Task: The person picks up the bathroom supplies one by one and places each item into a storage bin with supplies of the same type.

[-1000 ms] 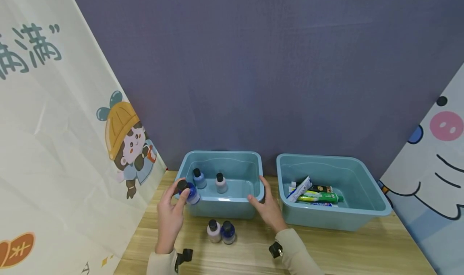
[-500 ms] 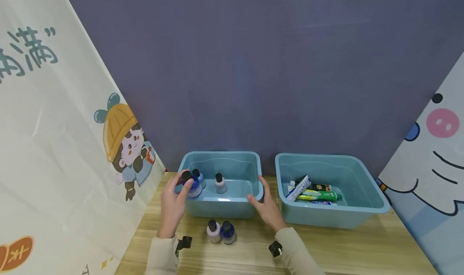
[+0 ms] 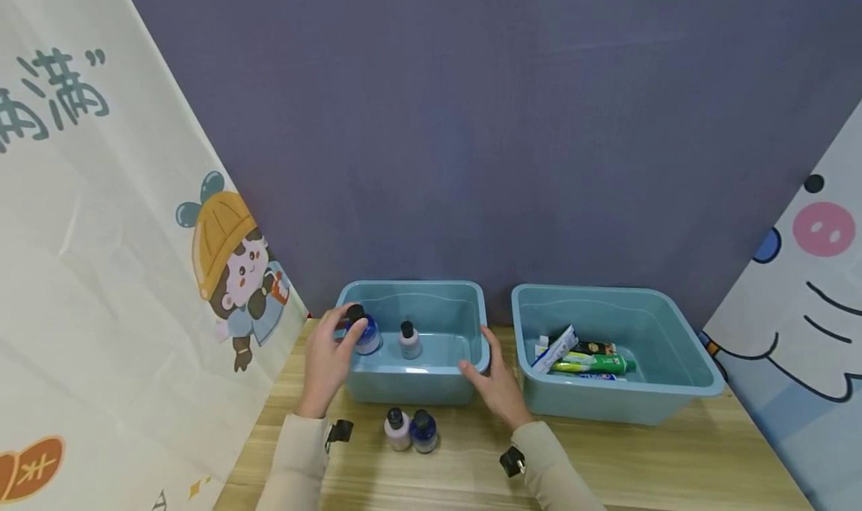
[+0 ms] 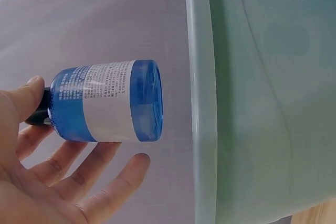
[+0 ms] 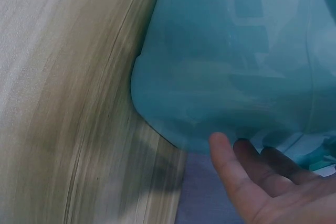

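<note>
From here I see the left hand [image 3: 328,365] pinching a blue bottle [image 3: 368,339] by its cap [image 3: 355,313], over the left end of the left bin [image 3: 414,389]. The right hand [image 3: 497,384], fingers extended, touches its right corner. A pale bottle [image 3: 410,343] stands inside, with room toward the right wall. The smooth right bin [image 3: 619,405] holds tubes [image 3: 592,364].

blue-grey backdrop [image 3: 471,122] | white printed sheet [image 3: 94,271] left | cartoon panel [image 3: 788,309] right | wood-grain tabletop [image 3: 673,466]
</note>
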The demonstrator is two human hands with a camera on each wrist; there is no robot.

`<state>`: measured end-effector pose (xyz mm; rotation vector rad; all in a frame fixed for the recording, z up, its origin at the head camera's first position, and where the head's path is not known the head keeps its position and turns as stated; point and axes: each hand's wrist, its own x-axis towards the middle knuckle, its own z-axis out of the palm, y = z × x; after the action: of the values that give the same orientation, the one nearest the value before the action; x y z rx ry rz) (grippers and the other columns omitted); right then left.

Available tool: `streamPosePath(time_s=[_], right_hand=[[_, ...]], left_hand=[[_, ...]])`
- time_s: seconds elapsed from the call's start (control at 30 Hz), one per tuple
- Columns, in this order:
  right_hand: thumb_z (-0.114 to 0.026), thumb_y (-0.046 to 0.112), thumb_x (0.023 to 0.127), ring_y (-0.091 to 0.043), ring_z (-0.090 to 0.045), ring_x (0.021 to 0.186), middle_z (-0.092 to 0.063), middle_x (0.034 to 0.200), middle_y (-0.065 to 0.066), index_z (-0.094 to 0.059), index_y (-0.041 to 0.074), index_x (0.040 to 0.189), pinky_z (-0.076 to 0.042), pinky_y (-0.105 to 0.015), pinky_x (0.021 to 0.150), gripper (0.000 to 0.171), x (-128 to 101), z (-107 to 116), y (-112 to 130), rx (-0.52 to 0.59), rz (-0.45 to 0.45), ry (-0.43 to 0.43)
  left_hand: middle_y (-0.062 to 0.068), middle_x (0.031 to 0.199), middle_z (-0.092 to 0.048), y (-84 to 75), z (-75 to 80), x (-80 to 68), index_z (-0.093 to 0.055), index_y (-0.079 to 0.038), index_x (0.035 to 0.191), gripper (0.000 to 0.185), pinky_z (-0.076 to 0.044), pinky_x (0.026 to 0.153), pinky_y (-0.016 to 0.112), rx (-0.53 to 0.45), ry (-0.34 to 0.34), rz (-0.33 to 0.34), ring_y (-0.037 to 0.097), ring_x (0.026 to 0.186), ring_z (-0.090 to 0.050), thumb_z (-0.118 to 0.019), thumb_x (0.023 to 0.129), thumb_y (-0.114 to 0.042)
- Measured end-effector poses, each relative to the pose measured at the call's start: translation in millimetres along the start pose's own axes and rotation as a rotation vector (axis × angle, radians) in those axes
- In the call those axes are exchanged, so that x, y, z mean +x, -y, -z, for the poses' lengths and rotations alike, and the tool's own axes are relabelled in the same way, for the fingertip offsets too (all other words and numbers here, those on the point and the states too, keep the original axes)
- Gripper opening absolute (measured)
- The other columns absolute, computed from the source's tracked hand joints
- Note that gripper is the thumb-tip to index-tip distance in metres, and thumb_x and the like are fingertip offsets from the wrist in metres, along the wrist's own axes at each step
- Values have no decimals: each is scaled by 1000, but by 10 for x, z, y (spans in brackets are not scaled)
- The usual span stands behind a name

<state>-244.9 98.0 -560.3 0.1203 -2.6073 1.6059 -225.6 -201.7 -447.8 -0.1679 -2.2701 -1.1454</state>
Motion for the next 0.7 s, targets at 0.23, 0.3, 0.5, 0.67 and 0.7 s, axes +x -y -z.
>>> streamPosePath(time_s=[0.23, 0.3, 0.5, 0.67, 0.7], right_hand=[[-67, 63, 90, -44, -55, 132, -48, 155, -23, -17, 48, 159, -44, -64, 106, 86, -2, 8, -1, 8, -3, 4], [-67, 63, 90, -43, -55, 133, -48, 155, -22, -17, 48, 159, -43, -64, 106, 87, -2, 9, -1, 12, -2, 4], [-67, 64, 90, -43, -54, 134, -46, 156, -22, -17, 48, 160, -43, -65, 106, 87, 5, 10, -9, 12, -2, 7], [-67, 65, 90, -45, -54, 134, -46, 157, -22, -17, 49, 159, -43, -65, 106, 87, 4, 8, -13, 10, -7, 10], [-67, 65, 90, -45, -54, 133, -46, 156, -23, -17, 49, 159, -43, -65, 106, 87, 2, 8, -13, 10, -8, 10]], left_hand=[[14, 123, -69, -16, -7, 129, -67, -10, 128, 40, -59, 82, 50, 27, 68, 22, 34, 106, -69, -71, 97, -34], [13, 124, -69, -27, -5, 163, -67, -11, 128, 41, -59, 83, 51, 42, 90, 31, 33, 106, -69, -70, 97, -37], [15, 121, -70, -39, -16, 246, -67, -9, 128, 44, -60, 84, 50, 94, 143, 23, 33, 104, -69, -69, 98, -41], [16, 122, -70, -22, -39, 298, -66, -7, 130, 45, -59, 85, 51, 136, 187, 17, 34, 106, -69, -69, 98, -39], [15, 122, -70, -14, -46, 308, -66, -7, 130, 45, -58, 87, 51, 146, 195, 17, 34, 106, -69, -69, 98, -39]])
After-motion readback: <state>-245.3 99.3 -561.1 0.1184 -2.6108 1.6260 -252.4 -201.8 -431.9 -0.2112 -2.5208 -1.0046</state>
